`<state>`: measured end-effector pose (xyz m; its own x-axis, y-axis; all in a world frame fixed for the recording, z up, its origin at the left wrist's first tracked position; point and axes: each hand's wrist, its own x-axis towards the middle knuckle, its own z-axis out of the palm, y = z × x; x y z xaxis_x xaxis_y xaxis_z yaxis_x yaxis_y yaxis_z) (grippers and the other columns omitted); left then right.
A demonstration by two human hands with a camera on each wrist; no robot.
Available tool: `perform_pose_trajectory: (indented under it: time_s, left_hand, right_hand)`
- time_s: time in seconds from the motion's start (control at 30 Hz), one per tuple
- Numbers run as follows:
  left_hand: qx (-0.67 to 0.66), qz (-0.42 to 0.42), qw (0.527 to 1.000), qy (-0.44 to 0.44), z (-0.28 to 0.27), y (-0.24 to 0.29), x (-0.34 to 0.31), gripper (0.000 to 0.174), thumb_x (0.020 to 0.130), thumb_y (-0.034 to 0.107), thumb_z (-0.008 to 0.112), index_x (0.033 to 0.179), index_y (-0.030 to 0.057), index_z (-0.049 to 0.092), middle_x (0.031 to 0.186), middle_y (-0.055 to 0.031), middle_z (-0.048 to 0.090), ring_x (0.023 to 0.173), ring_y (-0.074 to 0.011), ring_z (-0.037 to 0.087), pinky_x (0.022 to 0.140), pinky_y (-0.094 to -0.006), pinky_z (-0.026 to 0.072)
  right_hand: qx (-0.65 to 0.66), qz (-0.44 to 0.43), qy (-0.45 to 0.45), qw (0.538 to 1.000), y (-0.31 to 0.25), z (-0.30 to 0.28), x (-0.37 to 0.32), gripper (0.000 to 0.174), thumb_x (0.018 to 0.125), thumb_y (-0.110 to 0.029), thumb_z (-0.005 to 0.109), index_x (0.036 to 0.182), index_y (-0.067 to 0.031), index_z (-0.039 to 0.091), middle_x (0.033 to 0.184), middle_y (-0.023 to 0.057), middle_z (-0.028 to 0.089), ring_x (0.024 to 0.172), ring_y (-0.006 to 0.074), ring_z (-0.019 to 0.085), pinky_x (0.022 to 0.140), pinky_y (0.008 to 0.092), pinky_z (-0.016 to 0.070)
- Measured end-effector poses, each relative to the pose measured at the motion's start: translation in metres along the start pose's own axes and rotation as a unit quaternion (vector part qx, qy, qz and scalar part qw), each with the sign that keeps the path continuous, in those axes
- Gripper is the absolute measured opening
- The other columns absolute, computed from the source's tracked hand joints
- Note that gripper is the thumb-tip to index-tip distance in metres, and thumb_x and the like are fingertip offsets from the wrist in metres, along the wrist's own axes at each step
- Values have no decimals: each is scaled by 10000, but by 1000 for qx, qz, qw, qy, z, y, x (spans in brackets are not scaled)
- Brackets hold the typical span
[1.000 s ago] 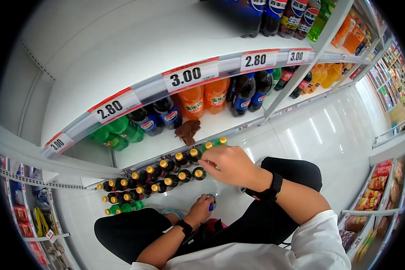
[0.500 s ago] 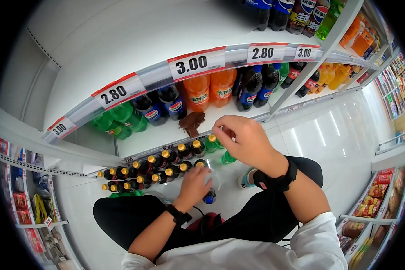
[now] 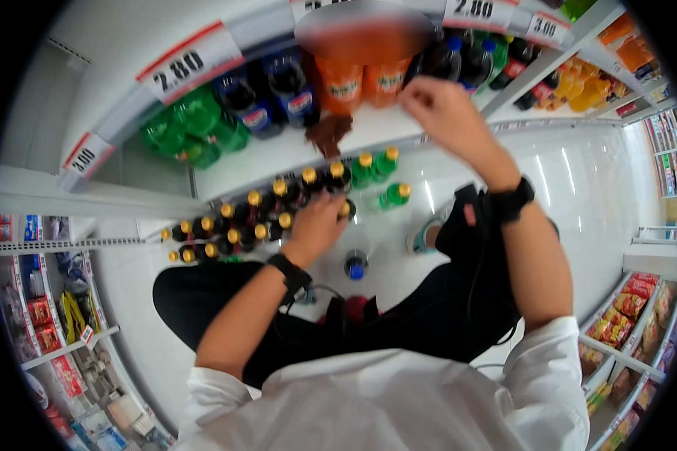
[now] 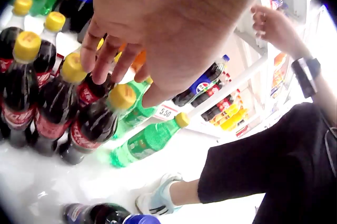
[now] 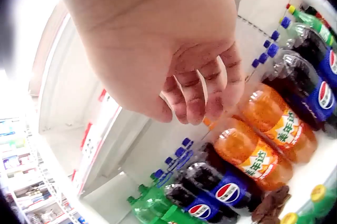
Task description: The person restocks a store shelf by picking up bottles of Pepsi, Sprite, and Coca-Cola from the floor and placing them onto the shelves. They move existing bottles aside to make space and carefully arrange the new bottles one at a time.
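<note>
My left hand is over the front row of yellow-capped cola bottles on the floor. In the left wrist view its fingers reach down loosely, with the thumb beside the yellow cap of the nearest cola bottle. My right hand is raised before the lower shelf, fingers loosely bent and nothing in them. Past its fingertips stand large orange soda bottles and Pepsi bottles. A blue-capped dark bottle stands alone on the floor between the legs. Green bottles with yellow caps are right of the colas.
A crumpled brown cloth-like thing lies on the lower shelf near its front edge. Large green bottles fill that shelf's left part. Price tags line the shelf edge above. A shoe rests right of the bottles.
My left hand has let go of the blue-capped bottle and moved forward to the cola bottles. My right hand has moved up and right, away from the green bottles. The head view has tipped downward.
</note>
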<state>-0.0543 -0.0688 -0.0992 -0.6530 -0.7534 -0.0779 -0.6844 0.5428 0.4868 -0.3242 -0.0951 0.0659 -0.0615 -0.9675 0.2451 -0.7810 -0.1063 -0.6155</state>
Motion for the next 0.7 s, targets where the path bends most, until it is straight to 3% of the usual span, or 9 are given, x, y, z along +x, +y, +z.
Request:
perform_pose_trajectory:
  time_s: [0.03, 0.1, 0.27, 0.37, 0.4, 0.47, 0.57, 0.7]
  left_hand:
    - [-6, 34, 999, 15, -16, 2, 2, 383, 806, 178, 681, 1169, 86, 604, 1088, -151, 619, 959, -362, 629, 792, -452, 530]
    - [-22, 10, 1000, 12, -34, 3, 10, 354, 805, 165, 687, 1141, 79, 616, 1046, -136, 620, 984, -347, 617, 790, -445, 526]
    - [-47, -17, 999, -2, -11, -4, 7, 355, 815, 165, 701, 1149, 75, 618, 1083, -118, 616, 984, -343, 617, 821, -418, 515]
    - [-22, 10, 1000, -19, 7, -4, 1, 342, 812, 148, 697, 1140, 88, 620, 1086, -101, 593, 1003, -324, 612, 809, -425, 518]
    - [-26, 8, 999, -20, 8, -3, 1, 342, 812, 148, 697, 1140, 88, 620, 1086, -101, 593, 1003, -324, 612, 809, -425, 518]
    - [-14, 18, 1000, 8, 9, -3, 1, 321, 821, 149, 686, 1131, 90, 626, 1086, -93, 595, 1005, -316, 609, 803, -417, 518]
    - [-60, 25, 996, 58, -11, 8, 2, 291, 829, 153, 680, 1107, 82, 629, 1070, -85, 601, 995, -309, 608, 805, -402, 516]
    - [-98, 25, 987, 123, -60, 30, 1, 274, 845, 166, 677, 1096, 68, 624, 1043, -82, 611, 981, -303, 605, 810, -391, 510]
  right_hand:
    - [-7, 22, -12, 1000, 6, -1, 3, 214, 865, -261, 619, 925, -69, 693, 786, 131, 683, 734, 323, 665, 657, 387, 520]
    - [-5, 65, -32, 997, 13, 2, 5, 228, 877, -271, 599, 925, -70, 695, 798, 145, 685, 743, 330, 667, 675, 385, 516]
    - [-88, 69, -97, 989, 32, 32, -6, 228, 858, -291, 596, 924, -93, 689, 818, 146, 687, 790, 347, 665, 720, 420, 520]
    - [-128, 95, -237, 958, 47, 54, -20, 254, 841, -317, 606, 961, -106, 683, 927, 161, 692, 919, 343, 657, 820, 443, 509]
    - [-130, 95, -242, 957, 50, 61, -26, 254, 841, -317, 606, 961, -106, 683, 927, 161, 692, 919, 343, 657, 820, 443, 509]
    - [-174, 117, -334, 919, 52, 76, -41, 334, 840, -321, 602, 1086, -97, 636, 1021, 171, 676, 961, 353, 649, 858, 453, 500]
    - [-195, 108, -361, 906, 82, 106, -71, 422, 833, -304, 610, 1180, -68, 566, 1114, 230, 619, 1018, 401, 621, 873, 479, 504]
    - [-251, 94, -352, 897, 104, 138, -88, 474, 847, -292, 622, 1217, -18, 507, 1085, 248, 615, 1034, 401, 615, 864, 471, 519]
